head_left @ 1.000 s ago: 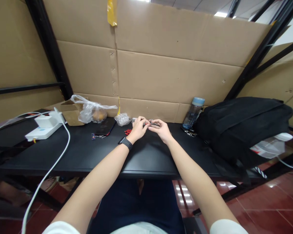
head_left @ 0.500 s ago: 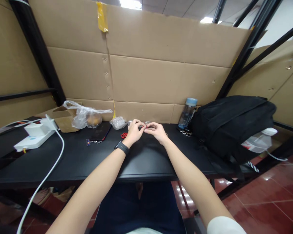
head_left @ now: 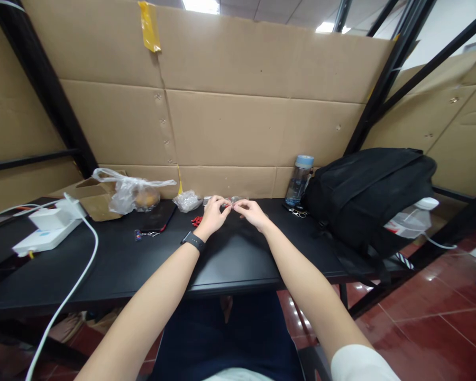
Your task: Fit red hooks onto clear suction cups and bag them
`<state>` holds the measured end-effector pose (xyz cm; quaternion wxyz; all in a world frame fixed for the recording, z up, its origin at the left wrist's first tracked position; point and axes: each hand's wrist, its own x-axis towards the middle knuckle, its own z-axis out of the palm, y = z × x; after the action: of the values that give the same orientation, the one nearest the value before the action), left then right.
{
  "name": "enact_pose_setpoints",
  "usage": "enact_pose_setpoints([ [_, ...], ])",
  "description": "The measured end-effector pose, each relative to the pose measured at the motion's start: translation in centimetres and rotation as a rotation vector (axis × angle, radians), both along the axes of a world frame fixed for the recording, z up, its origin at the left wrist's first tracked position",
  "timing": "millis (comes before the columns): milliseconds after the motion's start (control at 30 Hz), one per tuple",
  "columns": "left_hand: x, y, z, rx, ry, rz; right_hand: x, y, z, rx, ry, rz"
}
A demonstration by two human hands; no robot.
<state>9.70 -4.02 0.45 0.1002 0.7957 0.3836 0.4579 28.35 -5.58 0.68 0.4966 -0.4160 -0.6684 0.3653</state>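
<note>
Behind your black table (head_left: 238, 259) stands a cardboard wall (head_left: 222, 127); a black backpack (head_left: 373, 196) rests at right, a bottle (head_left: 299, 182) just beside it. Your left hand (head_left: 214, 212) and right hand (head_left: 254, 214) nearly meet above the table, a red bundle (head_left: 197, 221) just beside the left. Both pinch, fingertips drawn together, a small red piece (head_left: 230, 205) between them, its shape indistinct.

A water bottle (head_left: 295, 185) stands beside a black backpack (head_left: 365, 196)
</note>
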Motion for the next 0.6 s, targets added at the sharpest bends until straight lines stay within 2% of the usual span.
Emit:
enact_pose_setpoints([
  [200,-0.2,-0.3,0.4,-0.019,-0.021,-0.003,0.5,1.0,-0.4,0.129,-0.197,-0.096],
  [467,-0.2,-0.5,-0.3,-0.059,0.307,0.0,0.8,0.9,-0.1,0.195,-0.33,-0.112],
  [600,-0.8,0.2,-0.2,-0.062,0.311,-0.185,0.9,0.8,0.1,0.2,-0.365,-0.121],
])
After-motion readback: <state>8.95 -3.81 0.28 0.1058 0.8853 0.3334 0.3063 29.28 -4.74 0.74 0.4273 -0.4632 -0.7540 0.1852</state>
